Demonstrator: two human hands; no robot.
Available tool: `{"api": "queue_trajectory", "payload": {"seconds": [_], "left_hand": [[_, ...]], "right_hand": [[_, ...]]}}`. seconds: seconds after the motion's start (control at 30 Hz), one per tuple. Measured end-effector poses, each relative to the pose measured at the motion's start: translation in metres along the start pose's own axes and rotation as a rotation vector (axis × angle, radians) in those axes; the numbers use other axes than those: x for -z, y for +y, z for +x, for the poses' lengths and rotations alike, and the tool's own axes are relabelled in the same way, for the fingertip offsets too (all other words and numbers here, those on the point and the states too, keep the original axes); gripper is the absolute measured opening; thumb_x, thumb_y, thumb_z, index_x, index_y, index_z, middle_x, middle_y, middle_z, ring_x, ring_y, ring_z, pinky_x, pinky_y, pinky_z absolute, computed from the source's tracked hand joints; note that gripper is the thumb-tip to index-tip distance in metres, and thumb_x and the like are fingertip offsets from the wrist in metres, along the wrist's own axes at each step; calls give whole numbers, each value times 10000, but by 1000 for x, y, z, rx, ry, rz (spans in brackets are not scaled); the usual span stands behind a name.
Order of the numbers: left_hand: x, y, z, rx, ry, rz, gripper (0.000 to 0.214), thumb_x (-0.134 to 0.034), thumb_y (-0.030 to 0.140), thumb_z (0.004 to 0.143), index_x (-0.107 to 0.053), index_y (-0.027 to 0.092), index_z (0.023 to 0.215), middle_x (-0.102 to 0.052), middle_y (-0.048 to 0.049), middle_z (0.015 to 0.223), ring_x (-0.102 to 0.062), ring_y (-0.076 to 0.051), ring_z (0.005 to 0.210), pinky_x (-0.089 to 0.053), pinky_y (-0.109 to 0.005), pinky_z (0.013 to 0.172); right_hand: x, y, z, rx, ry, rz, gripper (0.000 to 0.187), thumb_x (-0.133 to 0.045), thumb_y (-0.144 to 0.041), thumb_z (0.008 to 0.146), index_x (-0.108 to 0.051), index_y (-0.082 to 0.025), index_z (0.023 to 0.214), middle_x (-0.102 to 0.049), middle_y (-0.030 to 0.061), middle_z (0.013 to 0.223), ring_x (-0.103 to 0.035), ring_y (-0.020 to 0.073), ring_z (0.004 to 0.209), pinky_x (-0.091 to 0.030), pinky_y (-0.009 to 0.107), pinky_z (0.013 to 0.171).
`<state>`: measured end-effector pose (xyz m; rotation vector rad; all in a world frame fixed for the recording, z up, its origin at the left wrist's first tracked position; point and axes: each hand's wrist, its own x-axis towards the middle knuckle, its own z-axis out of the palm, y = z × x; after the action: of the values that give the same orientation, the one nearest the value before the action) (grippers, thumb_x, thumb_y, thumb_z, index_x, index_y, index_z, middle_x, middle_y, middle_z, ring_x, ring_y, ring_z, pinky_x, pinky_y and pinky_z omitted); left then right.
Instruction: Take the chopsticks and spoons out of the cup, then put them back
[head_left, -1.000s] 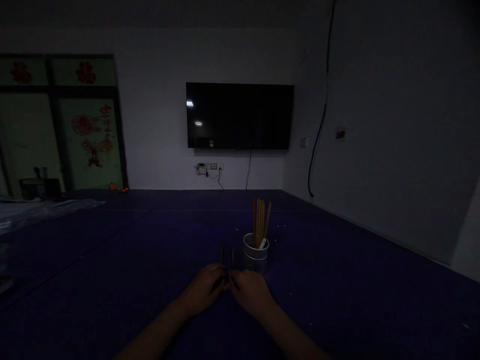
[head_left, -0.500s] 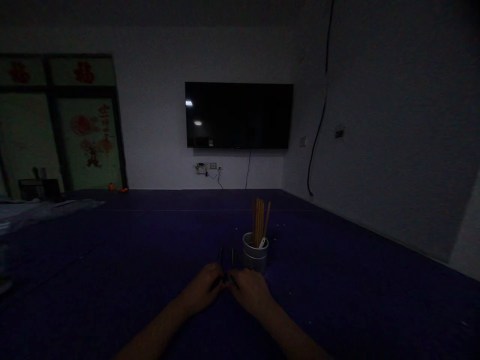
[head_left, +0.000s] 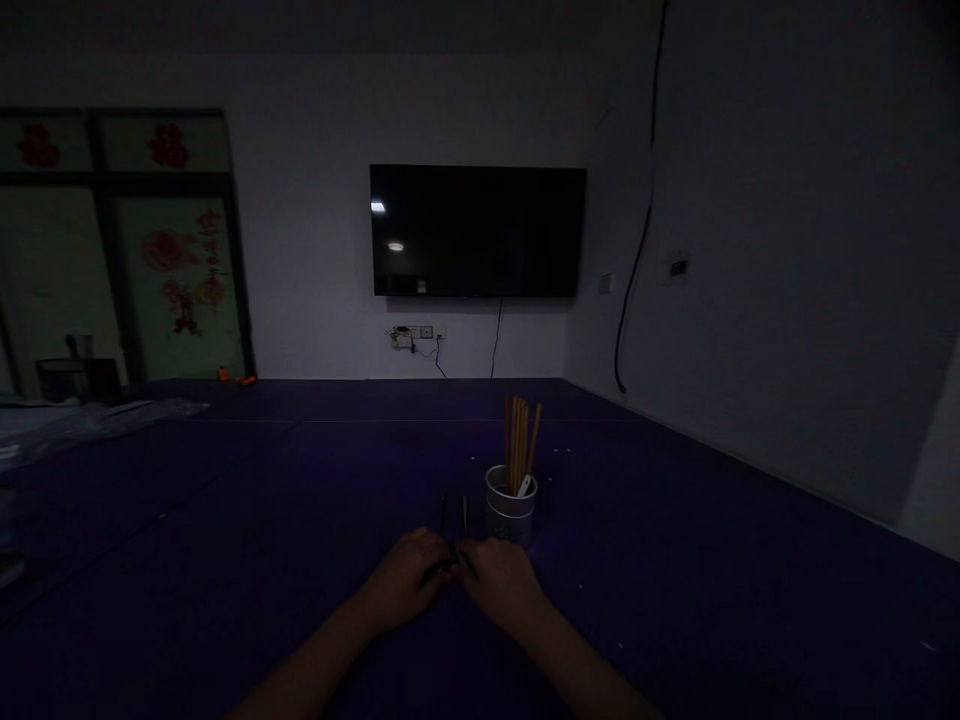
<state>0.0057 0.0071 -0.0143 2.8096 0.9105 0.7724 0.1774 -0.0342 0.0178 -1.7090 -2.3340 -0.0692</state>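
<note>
My left hand (head_left: 412,578) and my right hand (head_left: 498,580) meet low on the dark blue table, fingers curled inward and thumbs close together. Each is closed around something dark and thin that the dim light and my fingers mostly hide. Just beyond the knuckles, two slim dark rods show: a left rod (head_left: 442,510) and a right rod (head_left: 464,512). I cannot tell whether they join what my fingers hold. Right behind my right hand stands a grey metal cup (head_left: 510,512). Several wooden chopsticks (head_left: 519,440) and a white handle (head_left: 524,486) rise from it.
The dark blue tabletop (head_left: 315,480) reaches toward the far wall, with small white specks on it. Crumpled clear plastic (head_left: 97,425) lies at the left. A television (head_left: 480,232) hangs on the wall. A black cable (head_left: 635,270) runs down the right wall.
Almost nothing differs. Both hands keep their place and grip, with at most a slight shift of the fingers; the cup and chopsticks stay still.
</note>
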Motion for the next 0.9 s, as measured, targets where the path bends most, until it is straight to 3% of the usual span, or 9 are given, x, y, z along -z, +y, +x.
{"api": "queue_trajectory", "payload": {"seconds": [0.9], "left_hand": [[0, 1, 1, 15, 26, -59, 56, -500, 142, 837, -536, 185, 838, -580, -43, 895, -498, -171, 883, -386, -295, 771]], "right_hand": [[3, -2, 0, 3, 10, 13, 255, -440, -332, 902, -651, -215, 987, -711, 81, 907, -666, 217, 850, -427, 264, 673]]}}
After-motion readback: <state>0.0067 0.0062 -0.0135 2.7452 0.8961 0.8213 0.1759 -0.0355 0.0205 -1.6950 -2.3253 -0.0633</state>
